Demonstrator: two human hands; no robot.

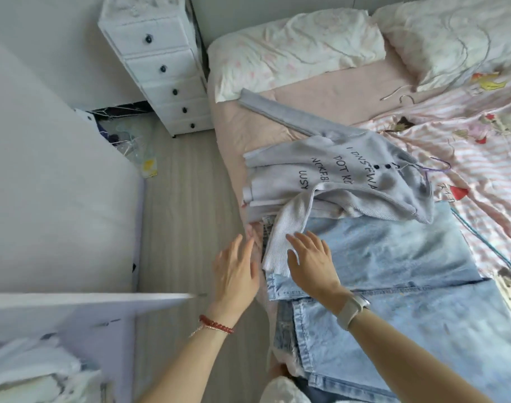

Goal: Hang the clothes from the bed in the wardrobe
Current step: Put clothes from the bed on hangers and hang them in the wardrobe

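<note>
Both hands are open flat. Right hand (312, 257) lies on the blue jeans (393, 257) by the grey sweater (350, 175), left hand (236, 269) holds nothing beside the bed (233, 132)

White drawer chest (164, 71) (dark knobs) beside two pillows (295, 45); a bag, perhaps, on the floor (190, 228).

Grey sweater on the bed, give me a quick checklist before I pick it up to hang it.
1. Both hands free: left hand and right hand open, ok.
2. Grey sweater within reach: ok.
3. Sleeve lies over the jeans; lifting clear: not ok.
4. Hanger nearby: purple hanger at the collar, ok.
5. Hanger inside the sweater: cannot tell.
6. Wardrobe rail free: cannot tell.
</note>
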